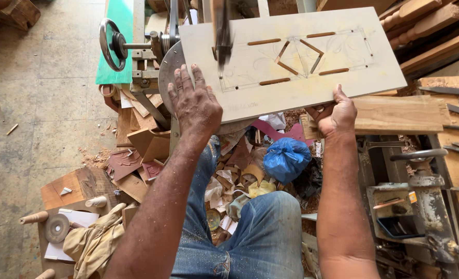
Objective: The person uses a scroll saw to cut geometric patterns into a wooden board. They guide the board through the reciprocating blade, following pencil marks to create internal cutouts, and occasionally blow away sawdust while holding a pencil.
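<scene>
Head view: a pale board (291, 57) with slots cut along a pencilled pattern lies on the saw table under a blurred blade (222, 39), mid-cut. Left hand (194, 103) presses flat, fingers spread; right hand (335, 113) clamps its near edge. Steady feeding seems needed.

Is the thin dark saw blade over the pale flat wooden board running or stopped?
Running, it seems: the thin dark saw blade shows as a vertical motion smear, while the pale flat wooden board, left hand and right hand look sharp.
</scene>
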